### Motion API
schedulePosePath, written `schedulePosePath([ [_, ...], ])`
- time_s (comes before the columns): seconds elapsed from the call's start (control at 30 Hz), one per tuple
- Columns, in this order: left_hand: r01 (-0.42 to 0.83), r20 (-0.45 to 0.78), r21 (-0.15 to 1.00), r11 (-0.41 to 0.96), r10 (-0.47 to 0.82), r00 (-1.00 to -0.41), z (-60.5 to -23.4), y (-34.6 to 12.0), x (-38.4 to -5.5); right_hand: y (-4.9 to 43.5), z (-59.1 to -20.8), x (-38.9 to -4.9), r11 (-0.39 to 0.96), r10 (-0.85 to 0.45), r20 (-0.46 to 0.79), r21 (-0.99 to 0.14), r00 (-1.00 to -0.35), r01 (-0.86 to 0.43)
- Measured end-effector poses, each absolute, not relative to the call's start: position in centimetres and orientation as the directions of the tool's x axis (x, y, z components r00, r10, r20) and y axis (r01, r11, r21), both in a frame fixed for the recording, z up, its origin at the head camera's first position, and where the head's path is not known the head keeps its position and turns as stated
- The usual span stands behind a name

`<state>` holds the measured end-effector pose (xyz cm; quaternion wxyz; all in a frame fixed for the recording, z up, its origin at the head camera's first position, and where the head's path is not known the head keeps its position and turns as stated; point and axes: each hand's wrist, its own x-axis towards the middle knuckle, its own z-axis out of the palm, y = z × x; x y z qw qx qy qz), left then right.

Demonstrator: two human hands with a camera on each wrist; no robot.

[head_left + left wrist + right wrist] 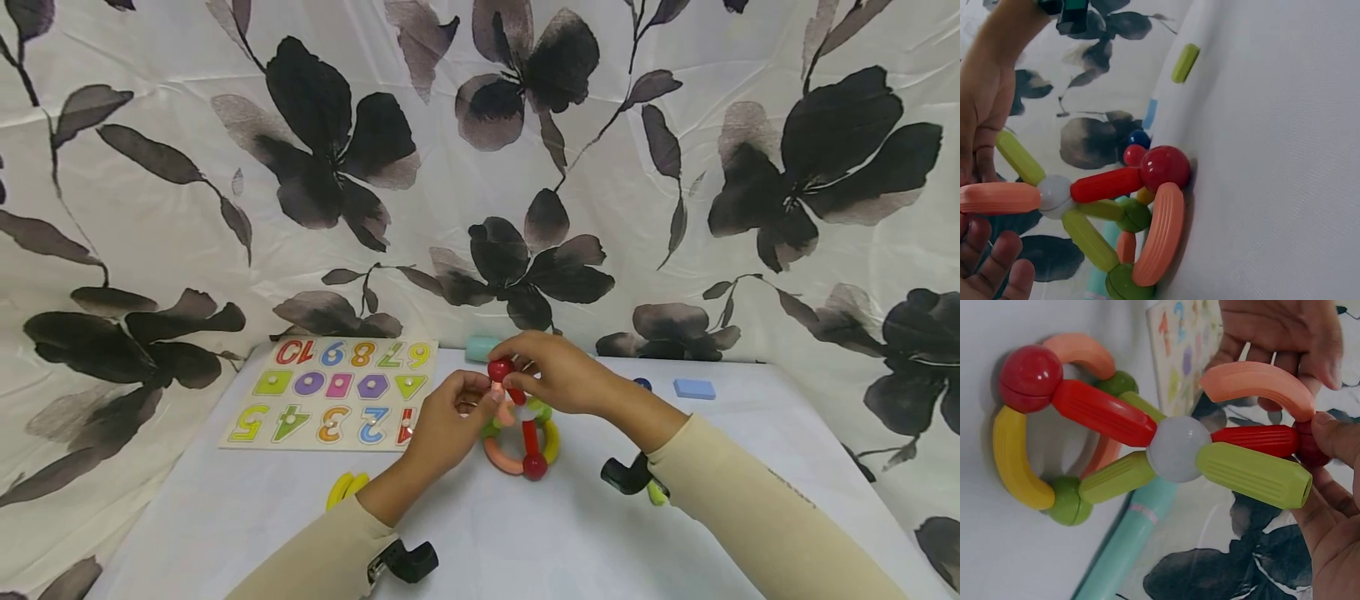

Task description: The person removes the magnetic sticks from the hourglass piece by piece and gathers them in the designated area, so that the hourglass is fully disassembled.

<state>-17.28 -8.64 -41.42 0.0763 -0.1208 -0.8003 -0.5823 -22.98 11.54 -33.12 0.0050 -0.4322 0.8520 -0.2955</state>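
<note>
A magnetic stick-and-ball frame stands on the table, its lower ring made of a red ball (pixel 535 466), curved sticks and green balls (pixel 1067 501). Straight sticks slope up from the ring to a white ball (pixel 1179 449). From that ball a red stick (pixel 1254 441) rises to an upper red ball (pixel 500 369), which my right hand (pixel 562 373) pinches between thumb and fingers. An orange curved stick (pixel 1260 386) meets this ball, and my left hand (pixel 450 421) holds it with its fingers behind. A light green stick (pixel 1254 474) juts from the white ball with one end free.
A number and shape puzzle board (pixel 273 407) lies at the back left. Yellow curved sticks (pixel 347 488) lie by the left forearm. Behind the frame is a teal cylinder (pixel 481 348). A blue ball (pixel 642 383), a blue block (pixel 693 388) and a green stick (pixel 657 494) lie to the right.
</note>
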Motion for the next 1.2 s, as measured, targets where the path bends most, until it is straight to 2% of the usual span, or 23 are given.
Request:
schedulePosePath([
  [0.4, 0.291, 0.283, 0.919, 0.267, 0.067, -0.957, -41.1, -7.6, -17.3, 12.4, -33.9, -22.8, 0.48, -0.676, 0.257, -0.557, -0.691, -0.677],
  [0.9, 0.352, 0.346, 0.895, 0.274, 0.072, -0.935, -40.4, -7.6, -17.6, 12.9, -34.4, -22.8, 0.442, -0.648, 0.264, -0.634, -0.715, -0.634],
  [1.2, 0.345, 0.33, 0.889, 0.301, 0.101, -0.939, -39.9, -8.0, -17.8, 13.1, -34.4, -22.7, 0.432, -0.646, 0.271, -0.641, -0.714, -0.634],
])
